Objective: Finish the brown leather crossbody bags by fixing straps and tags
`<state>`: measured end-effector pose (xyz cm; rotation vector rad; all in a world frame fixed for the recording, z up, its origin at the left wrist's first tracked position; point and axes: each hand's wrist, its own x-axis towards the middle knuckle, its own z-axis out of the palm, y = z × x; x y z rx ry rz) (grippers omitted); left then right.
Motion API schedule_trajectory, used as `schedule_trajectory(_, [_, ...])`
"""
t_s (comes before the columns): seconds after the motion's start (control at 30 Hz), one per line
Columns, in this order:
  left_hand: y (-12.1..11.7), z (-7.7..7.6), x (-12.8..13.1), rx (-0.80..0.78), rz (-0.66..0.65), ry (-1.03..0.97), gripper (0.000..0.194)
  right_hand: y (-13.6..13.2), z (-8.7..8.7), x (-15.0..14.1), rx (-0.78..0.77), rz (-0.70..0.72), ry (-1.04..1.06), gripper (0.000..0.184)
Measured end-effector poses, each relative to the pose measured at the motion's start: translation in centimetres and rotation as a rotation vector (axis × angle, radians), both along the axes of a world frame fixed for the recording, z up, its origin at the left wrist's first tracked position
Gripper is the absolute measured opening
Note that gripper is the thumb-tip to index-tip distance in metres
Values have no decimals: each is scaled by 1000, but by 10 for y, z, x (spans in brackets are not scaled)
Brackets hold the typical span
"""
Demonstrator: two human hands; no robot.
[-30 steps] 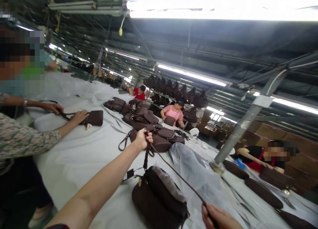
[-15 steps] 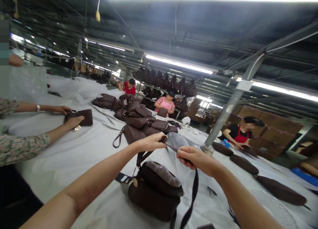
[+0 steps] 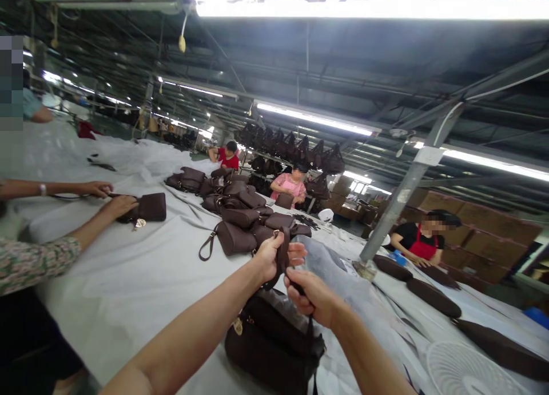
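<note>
A dark brown handbag (image 3: 268, 349) sits on the covered table below my hands, with a gold round tag (image 3: 237, 326) hanging at its left side. Above the bag, my left hand (image 3: 274, 256) grips the brown strap (image 3: 282, 252), which loops over the palm, its fingers partly spread behind. Close beside it, my right hand (image 3: 311, 292) is closed on another stretch of the same strap. Part of the strap runs down from the right hand along the bag's right side. Clear plastic shows in the bag's top, partly hidden by my hands.
Several brown bags (image 3: 240, 212) lie piled beyond my hands. At left, a co-worker's hands (image 3: 118, 203) hold a brown wallet-like bag (image 3: 152, 207). Long brown pieces (image 3: 433, 296) and a white plastic basket (image 3: 461, 369) lie to the right, near a metal post (image 3: 403, 195).
My hands have come together; the strap stretched between them is now looped over my left hand. My right hand has moved left. The co-worker's left-side bag has turned slightly.
</note>
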<state>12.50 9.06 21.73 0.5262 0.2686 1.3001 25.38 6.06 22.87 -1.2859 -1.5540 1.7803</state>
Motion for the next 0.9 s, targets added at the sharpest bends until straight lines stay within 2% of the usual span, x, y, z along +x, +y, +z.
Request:
schedule_trajectory(0.07, [-1, 2, -3, -56, 55, 33, 28, -2, -6, -5, -1, 5, 2, 30])
schedule_trajectory(0.13, [1, 5, -14, -89, 104, 29, 30, -6, -10, 2, 26, 69, 17, 34])
schedule_trajectory(0.27, [15, 9, -53, -135, 264, 19, 29, -13, -15, 45, 111, 172, -78, 45])
schedule_trajectory(0.37, [25, 9, -73, -136, 385, 32, 30, -14, -16, 81, 163, 126, -130, 47])
schedule_trajectory(0.47, [29, 10, -76, -99, 455, 61, 33, -10, -8, 101, 215, -18, -47, 44])
schedule_trajectory(0.57, [28, 14, -68, 17, 476, 173, 35, -5, 5, 103, 236, -130, 185, 38])
schedule_trajectory(0.67, [27, 21, -65, 97, 455, 253, 35, -2, 12, 96, 286, -135, 394, 34])
schedule_trajectory(0.77, [28, 27, -70, 75, 447, 255, 33, -3, 7, 90, 299, -97, 492, 30])
schedule_trajectory(0.9, [29, 27, -80, 54, 443, 274, 33, -5, -4, 86, 261, -82, 473, 28])
